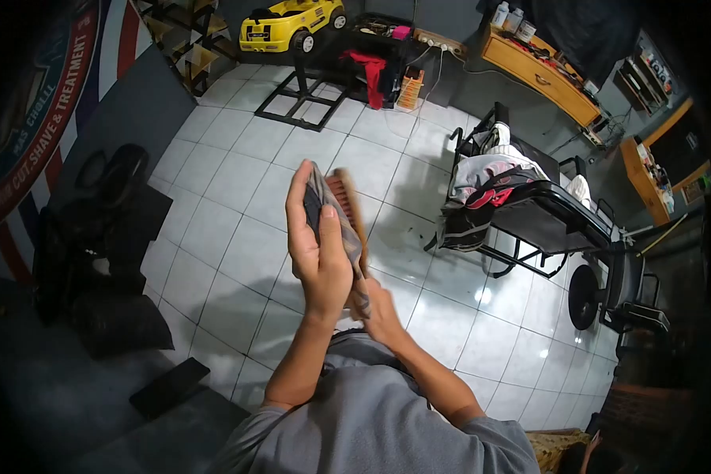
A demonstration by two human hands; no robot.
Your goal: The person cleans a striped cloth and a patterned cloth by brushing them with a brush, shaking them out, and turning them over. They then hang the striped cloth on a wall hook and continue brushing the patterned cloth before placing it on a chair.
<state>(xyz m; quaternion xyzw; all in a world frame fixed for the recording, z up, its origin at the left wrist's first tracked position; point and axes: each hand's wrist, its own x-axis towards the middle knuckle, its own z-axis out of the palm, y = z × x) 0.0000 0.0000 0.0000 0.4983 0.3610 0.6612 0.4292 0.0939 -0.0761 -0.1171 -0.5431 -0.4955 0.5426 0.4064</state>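
Note:
My left hand (317, 257) is raised in front of my chest, its thumb and fingers gripping a grey-and-tan fabric piece (351, 245) with a dark inner side. Its exact kind I cannot tell. Right beside the fabric stands a wooden brush (359, 225), tilted upright, its reddish-brown bristles facing the cloth. Lower down, my right hand (382, 314) is wrapped around the brush's handle end, partly hidden behind the fabric.
Clothes (502, 178) lie over a black barber chair (553, 209) on the right. A yellow toy car (292, 28) stands at the back above a black metal frame (300, 99). Wooden drawer counter (541, 75) at the back right; dark seat (122, 324) at left.

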